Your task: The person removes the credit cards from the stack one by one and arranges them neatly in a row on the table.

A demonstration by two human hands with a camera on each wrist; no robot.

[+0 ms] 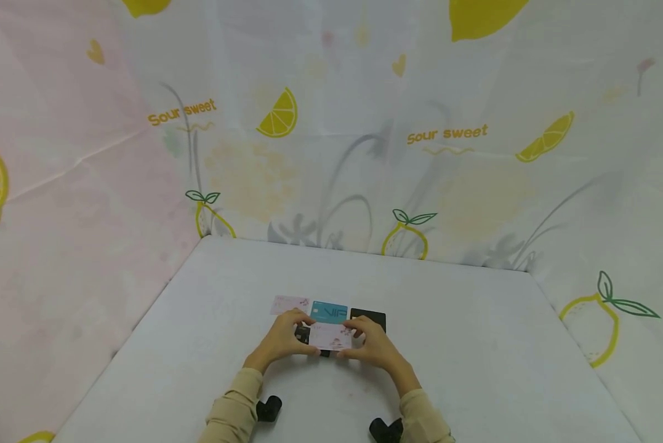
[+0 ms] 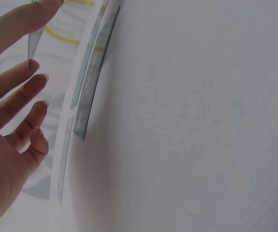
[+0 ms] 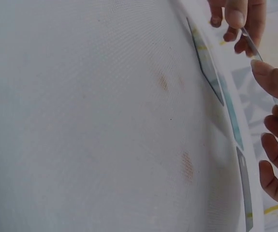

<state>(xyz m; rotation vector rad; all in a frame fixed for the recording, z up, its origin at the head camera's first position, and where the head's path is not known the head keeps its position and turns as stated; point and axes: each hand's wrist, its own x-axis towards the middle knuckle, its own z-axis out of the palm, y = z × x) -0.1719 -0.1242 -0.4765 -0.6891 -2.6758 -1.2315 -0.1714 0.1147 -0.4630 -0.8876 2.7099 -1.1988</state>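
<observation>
Both hands hold a pale pink card with a flower print (image 1: 330, 337) by its two ends, lifted above the table. My left hand (image 1: 284, 336) pinches its left end between thumb and fingers, and my right hand (image 1: 377, 346) pinches the right end. In the left wrist view the card (image 2: 34, 46) appears nearly edge-on. Behind it on the table lie a pink card (image 1: 289, 304), a teal card with VIP lettering (image 1: 329, 312) and a black card (image 1: 368, 317). A dark card (image 1: 302, 335) lies under the held one, mostly hidden.
The white table (image 1: 464, 344) is bounded by a lemon-printed cloth backdrop (image 1: 331, 172) at the back and sides. A black wrist device (image 1: 269, 408) sits by the left sleeve, and another black device (image 1: 385, 429) by the right.
</observation>
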